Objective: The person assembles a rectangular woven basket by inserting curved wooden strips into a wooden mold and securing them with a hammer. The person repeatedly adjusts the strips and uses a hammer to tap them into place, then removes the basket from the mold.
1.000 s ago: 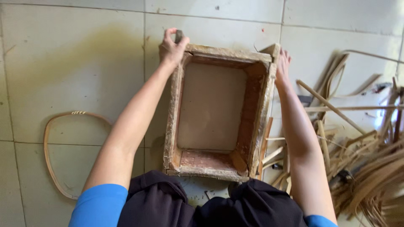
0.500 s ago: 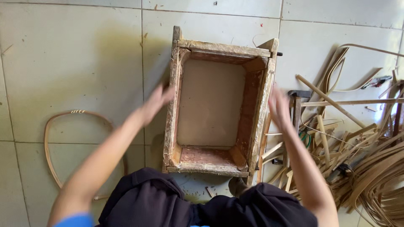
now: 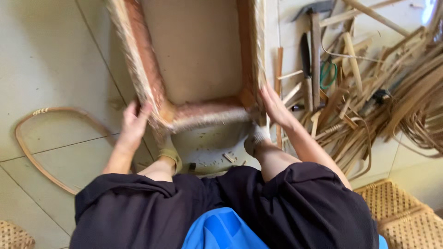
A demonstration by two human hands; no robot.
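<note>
A rectangular wooden frame wrapped in woven rattan (image 3: 152, 83) lies on the tiled floor in front of me, its open inside showing a plain beige panel. My left hand (image 3: 133, 124) grips the near left corner of the frame. My right hand (image 3: 274, 107) presses flat against the near right corner. My knees in dark trousers sit just below the frame's near edge.
A bent rattan hoop (image 3: 41, 152) lies on the floor at the left. A heap of rattan strips and sticks (image 3: 392, 87) fills the right side, with a hammer (image 3: 316, 27) and green-handled scissors (image 3: 328, 73) among them. Woven cane panels (image 3: 401, 207) sit at the bottom right.
Both hands slid from the frame's far end down its sides to the near corners. The view has dropped and moved closer to the frame.
</note>
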